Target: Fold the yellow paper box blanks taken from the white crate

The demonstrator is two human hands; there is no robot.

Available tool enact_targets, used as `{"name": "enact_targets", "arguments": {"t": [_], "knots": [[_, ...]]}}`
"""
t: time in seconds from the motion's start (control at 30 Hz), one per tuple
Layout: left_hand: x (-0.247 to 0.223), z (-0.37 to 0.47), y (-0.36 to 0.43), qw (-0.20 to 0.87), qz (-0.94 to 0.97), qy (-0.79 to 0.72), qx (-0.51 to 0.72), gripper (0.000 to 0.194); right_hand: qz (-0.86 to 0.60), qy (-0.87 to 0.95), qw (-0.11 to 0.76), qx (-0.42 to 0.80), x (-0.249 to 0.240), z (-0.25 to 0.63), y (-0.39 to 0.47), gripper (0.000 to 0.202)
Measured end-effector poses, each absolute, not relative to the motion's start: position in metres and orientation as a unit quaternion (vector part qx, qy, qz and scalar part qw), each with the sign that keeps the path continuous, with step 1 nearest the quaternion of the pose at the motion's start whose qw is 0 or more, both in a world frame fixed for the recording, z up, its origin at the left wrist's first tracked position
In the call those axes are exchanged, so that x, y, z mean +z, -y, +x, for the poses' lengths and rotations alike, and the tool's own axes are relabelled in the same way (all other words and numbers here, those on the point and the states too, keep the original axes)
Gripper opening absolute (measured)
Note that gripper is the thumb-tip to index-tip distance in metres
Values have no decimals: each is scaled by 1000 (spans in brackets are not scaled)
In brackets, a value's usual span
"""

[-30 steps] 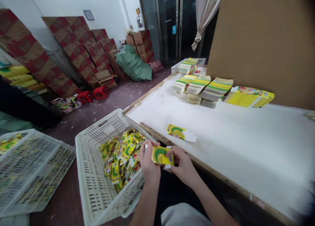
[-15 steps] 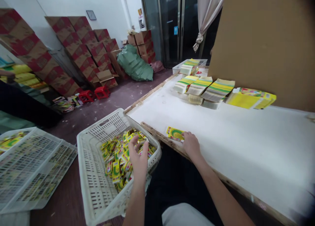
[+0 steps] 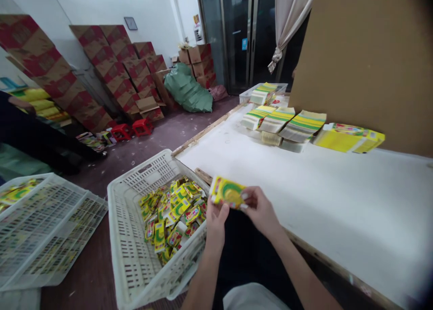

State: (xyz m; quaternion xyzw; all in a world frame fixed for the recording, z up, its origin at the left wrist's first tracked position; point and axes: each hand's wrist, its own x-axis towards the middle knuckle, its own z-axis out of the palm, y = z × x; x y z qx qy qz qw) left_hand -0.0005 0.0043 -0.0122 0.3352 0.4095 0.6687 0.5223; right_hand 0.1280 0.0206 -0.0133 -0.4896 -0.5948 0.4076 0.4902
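Observation:
A small flat yellow-and-green printed carton (image 3: 227, 190) is held between my two hands, just over the near edge of the table. My left hand (image 3: 216, 217) grips its left end, with the thumb at the lower edge. At its right end, the fingers of my right hand (image 3: 260, 207) are closed on it. To the left of my hands stands a white plastic crate (image 3: 126, 238) with many similar yellow-green cartons (image 3: 179, 207) lying loose inside. The white tabletop (image 3: 321, 193) extends to the right.
Stacks of flat yellow cartons (image 3: 302, 123) stand along the board (image 3: 358, 66) at the table's back. Another white crate (image 3: 43, 238) is at the left. Beyond are a person's dark-clothed legs (image 3: 47, 139), red stools (image 3: 142, 127), stacked boxes (image 3: 115, 62) and a green sack (image 3: 189, 89).
My right hand has lifted the carton from the table edge and brought it left, towards me. My left hand has moved right from above the crate and taken hold of the carton's other end.

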Motion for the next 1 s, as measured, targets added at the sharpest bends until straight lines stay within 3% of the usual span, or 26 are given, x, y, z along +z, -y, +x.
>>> {"name": "enact_targets", "arguments": {"t": [0.07,0.17,0.33,0.47,0.57,0.7,0.87,1.0], "knots": [[-6,7,-4,556,281,-366,691,38,-401,563,480,541,-12,114,-4,27],[10,10,-5,578,216,-307,725,31,-354,522,497,596,-4,100,16,26],[20,7,-5,541,186,-288,768,29,-354,608,443,555,14,96,33,32],[8,9,-8,537,156,-316,766,45,-374,592,437,564,-3,96,29,34],[4,10,-10,547,132,-320,762,56,-391,568,473,548,-20,94,22,28],[17,7,-7,497,181,-372,763,51,-399,605,453,519,-20,91,25,21],[18,0,-12,467,206,-416,753,58,-416,679,440,415,-12,84,32,14],[9,-6,-11,380,241,-474,757,50,-454,699,456,313,-17,99,18,18]]}}
